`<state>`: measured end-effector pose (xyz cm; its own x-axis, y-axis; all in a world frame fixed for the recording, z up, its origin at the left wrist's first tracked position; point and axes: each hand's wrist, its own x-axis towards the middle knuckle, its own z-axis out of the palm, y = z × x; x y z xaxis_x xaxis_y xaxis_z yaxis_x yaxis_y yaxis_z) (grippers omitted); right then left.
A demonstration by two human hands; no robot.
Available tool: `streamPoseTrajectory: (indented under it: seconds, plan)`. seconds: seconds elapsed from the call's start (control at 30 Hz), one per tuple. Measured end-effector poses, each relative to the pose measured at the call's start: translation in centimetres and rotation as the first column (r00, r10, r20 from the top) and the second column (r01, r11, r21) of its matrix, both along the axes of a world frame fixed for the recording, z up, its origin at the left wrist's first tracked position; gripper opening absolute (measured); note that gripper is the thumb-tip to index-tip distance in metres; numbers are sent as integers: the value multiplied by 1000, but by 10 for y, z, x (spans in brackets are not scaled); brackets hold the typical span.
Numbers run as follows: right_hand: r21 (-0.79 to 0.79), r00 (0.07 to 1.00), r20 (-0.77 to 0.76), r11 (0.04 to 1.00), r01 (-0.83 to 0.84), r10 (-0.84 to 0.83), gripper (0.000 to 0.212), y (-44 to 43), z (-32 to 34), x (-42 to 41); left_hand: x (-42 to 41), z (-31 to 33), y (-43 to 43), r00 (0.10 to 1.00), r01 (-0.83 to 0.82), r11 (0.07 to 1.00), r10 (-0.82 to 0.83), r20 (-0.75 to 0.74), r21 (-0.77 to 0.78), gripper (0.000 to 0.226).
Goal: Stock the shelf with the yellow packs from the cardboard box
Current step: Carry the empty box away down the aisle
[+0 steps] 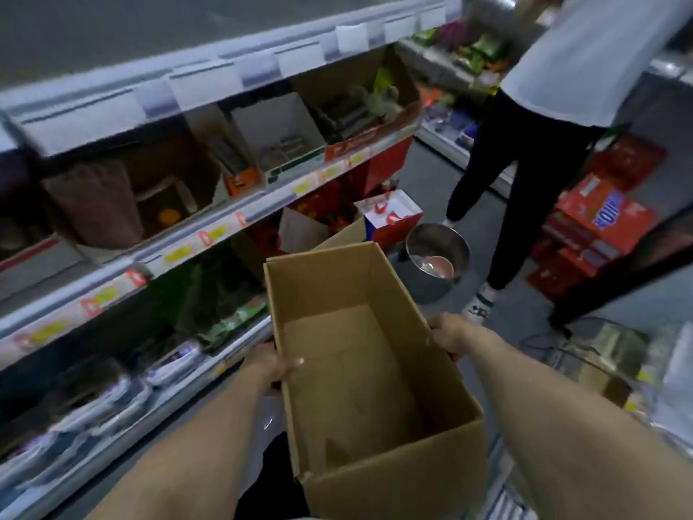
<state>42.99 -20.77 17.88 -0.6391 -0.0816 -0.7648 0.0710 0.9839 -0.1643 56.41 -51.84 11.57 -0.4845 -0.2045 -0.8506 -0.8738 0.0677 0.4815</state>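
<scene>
Blurring is spread over the shelf point(225, 227) from 9 to 12 o'clock, so its price labels point(210, 236) cannot be read and most of the goods cannot be named. Which of them are yellow packs cannot be told. Green packets point(232, 320) can just be made out on a lower tier. Both forearms are cut off by the bottom edge.

An open-topped cardboard box point(326, 283) is held at 6 o'clock, between the two hands, with its long axis pointing to 12 o'clock. Bare brown card is seen across its inner floor. The left wall is gripped by the left hand point(270, 365): the thumb is hooked over the rim into the box, and the fingers are hidden behind the wall. The right rim is clasped by the right hand point(448, 339), whose fingers are mostly hidden by the wall.

Beyond the box, at 1 o'clock, a steel pot point(437, 257) is set on the floor. A second person point(543, 163), cut off above the waist, is standing just past it at 2 o'clock. Red cartons point(600, 219) are stacked at 3 o'clock.
</scene>
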Motion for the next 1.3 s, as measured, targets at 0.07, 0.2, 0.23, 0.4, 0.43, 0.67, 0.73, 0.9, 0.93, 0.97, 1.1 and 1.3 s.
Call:
streamPoseTrajectory:
  seconds: [0.07, 0.2, 0.23, 0.4, 0.43, 0.67, 0.73, 0.9, 0.93, 0.97, 1.1, 1.3]
  plan:
    - [16, 993, 10, 993, 114, -114, 28, 17, -5, -21, -46, -3, 7, 992, 127, 991, -127, -6, -44, 45]
    - [54, 963, 27, 962, 268, -270, 23, 34, -6, -54, -133, -11, 8, 953, 303, 950, -302, 34, -67, 56]
    - [52, 950, 28, 950, 308, -310, 21, 37, -6, -62, -154, -12, 7, 941, 338, 938, -335, 47, -74, 63]
    - [13, 869, 5, 869, 494, -494, 23, 50, -11, -89, -250, -13, 17, 874, 484, 869, -485, 20, -99, 66]
    - [-12, 839, -6, 839, 543, -544, 25, 54, -13, -91, -264, -9, 22, 868, 495, 864, -496, 15, -96, 65]
    - [-112, 682, -64, 684, 721, -729, 20, 85, -18, -123, -343, 6, 64, 817, 564, 817, -573, -64, -123, 52]
    - [-143, 651, -73, 654, 742, -755, 19, 96, -26, -136, -361, 10, 80, 812, 567, 814, -578, -75, -127, 57]
    - [-198, 620, -42, 615, 763, -783, 24, 134, -52, -178, -406, -3, 123, 800, 589, 796, -599, -39, -141, 39]
    - [-201, 621, -37, 614, 763, -783, 24, 143, -58, -189, -418, -7, 132, 794, 596, 789, -607, -31, -149, 38]
    - [-205, 623, -31, 615, 761, -782, 26, 151, -64, -201, -430, -13, 142, 791, 602, 784, -612, -20, -151, 36]
    - [-193, 637, -8, 626, 755, -771, 32, 182, -86, -253, -477, -32, 178, 802, 593, 784, -596, 48, -181, 33]
    - [-135, 650, -10, 645, 752, -760, 40, 237, -116, -330, -555, -60, 225, 765, 643, 745, -635, 105, -177, 61]
